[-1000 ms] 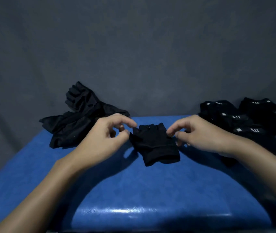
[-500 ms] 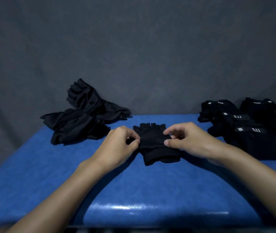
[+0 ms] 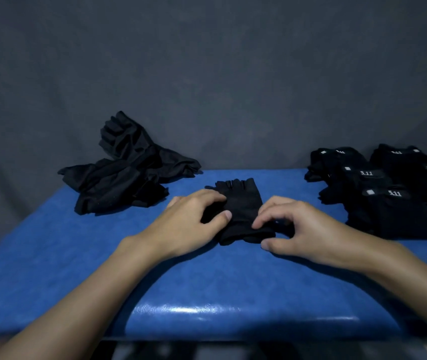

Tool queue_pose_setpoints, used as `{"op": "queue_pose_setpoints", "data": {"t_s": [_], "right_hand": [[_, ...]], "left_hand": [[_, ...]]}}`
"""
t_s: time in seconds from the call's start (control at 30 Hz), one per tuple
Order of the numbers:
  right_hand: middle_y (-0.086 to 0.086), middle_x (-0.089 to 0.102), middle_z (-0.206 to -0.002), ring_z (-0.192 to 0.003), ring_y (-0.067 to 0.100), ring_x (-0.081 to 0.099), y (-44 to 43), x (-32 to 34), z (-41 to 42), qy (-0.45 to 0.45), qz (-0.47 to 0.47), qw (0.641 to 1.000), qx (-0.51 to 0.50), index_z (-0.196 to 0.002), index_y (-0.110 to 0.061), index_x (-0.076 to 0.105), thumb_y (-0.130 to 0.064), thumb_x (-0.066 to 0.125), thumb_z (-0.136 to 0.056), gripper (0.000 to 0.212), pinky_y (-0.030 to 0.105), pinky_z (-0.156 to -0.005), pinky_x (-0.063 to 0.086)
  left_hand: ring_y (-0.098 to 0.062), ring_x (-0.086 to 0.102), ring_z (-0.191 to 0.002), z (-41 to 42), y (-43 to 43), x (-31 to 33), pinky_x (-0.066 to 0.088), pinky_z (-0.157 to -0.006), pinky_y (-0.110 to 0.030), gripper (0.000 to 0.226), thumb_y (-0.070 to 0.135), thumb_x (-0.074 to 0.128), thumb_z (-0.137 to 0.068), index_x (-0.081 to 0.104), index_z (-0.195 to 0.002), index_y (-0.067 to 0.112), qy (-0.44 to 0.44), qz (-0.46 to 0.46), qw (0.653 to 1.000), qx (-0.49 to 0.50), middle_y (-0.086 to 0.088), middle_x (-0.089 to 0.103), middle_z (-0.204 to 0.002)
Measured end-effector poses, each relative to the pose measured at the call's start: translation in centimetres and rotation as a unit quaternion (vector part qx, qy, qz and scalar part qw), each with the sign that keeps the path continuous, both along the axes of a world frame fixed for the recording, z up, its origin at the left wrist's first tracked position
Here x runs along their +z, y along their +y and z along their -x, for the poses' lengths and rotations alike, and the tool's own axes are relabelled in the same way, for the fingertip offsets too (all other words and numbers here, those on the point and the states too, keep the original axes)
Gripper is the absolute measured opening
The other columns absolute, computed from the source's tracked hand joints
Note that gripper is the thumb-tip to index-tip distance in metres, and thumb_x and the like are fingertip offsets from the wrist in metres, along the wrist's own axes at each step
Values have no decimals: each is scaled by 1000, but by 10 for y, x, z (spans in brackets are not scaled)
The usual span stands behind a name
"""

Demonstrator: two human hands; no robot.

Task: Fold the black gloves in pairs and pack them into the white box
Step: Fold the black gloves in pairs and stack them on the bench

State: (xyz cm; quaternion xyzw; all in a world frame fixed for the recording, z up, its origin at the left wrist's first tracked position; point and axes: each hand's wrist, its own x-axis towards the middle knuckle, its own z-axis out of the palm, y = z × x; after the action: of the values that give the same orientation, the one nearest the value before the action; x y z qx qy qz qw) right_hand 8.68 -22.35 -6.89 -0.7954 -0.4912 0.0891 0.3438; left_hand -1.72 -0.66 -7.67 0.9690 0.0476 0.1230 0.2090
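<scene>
Behind the whole scene, a plain dark grey backdrop (image 3: 207, 74) fills the upper half of the head view. Below it lies the blue worktop (image 3: 207, 287), glossy along its near edge, where a streak of light is reflected.

On the right side of the worktop, toward the far edge, sits a stack of folded black gloves (image 3: 389, 209), laid in overlapping rows that run out of view at the right. On the far left lies a loose heap of black gloves (image 3: 124, 178), crumpled, with one glove's fingers standing up against the backdrop. The two groups are well apart.

Both bare forearms enter from the near corners and converge on the middle of the worktop. The left hand (image 3: 189, 224) lies palm down on the left side of the black glove bundle (image 3: 241, 201), its fingers curled over the fabric and its thumb tip pressed against the same edge, so that it pinches the bundle. The right hand (image 3: 306, 229) arches over the cuff's right corner, with the curled index fingertip on the fabric and the thumb at the hem, the corner held between them. The hands are near each other but do not touch.

The black glove bundle rests flat on the worktop between the heap and the stack, its short open finger stubs pointing away and its cuff toward the person.

White "5.11" labels (image 3: 366, 173) and small pale tabs mark several of the folded gloves.
</scene>
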Motion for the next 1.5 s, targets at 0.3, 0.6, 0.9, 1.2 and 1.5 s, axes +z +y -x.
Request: {"op": "queue_pose_setpoints", "data": {"t_s": [0.3,0.6,0.9,1.2,1.5], "right_hand": [[-16,61,-81,-83,9,56,-7,2,5,-123,12,992,8,-68,-30,58,-18,69,-84,23,20,-71,43],[-19,63,-100,-92,-8,56,6,11,-8,-63,-31,995,-69,-97,-30,63,-38,67,-84,15,7,-79,38],[-12,17,-161,-148,5,11,28,-3,-18,-111,193,974,-51,-152,-25,26,-65,42,-88,77,33,-122,8],[-16,7,-162,-146,-3,-4,26,-4,-14,-102,182,977,-43,-154,-29,17,-81,25,-69,100,38,-123,2],[-17,12,-161,-146,-3,-2,24,-8,-16,-113,158,979,-55,-152,-29,26,-80,22,-70,97,40,-122,3]], "left_hand": [[-4,38,-136,3,-4,3,22,-114,-31,71,66,50,-89,39,-148,28,30,-92,995,-1,15,41,-153],[-6,30,-142,1,2,7,19,-114,-29,86,78,37,-74,42,-147,33,66,-83,994,-12,16,29,-159],[-2,12,-150,1,12,4,9,-121,-29,104,87,25,-72,19,-157,29,108,-133,985,-7,14,15,-165],[-2,13,-150,1,13,2,12,-122,-33,105,87,22,-69,21,-157,30,91,-126,988,-9,14,19,-164],[-2,10,-150,3,13,-2,11,-123,-37,100,86,19,-74,24,-156,30,80,-117,990,-14,15,16,-164]]}}
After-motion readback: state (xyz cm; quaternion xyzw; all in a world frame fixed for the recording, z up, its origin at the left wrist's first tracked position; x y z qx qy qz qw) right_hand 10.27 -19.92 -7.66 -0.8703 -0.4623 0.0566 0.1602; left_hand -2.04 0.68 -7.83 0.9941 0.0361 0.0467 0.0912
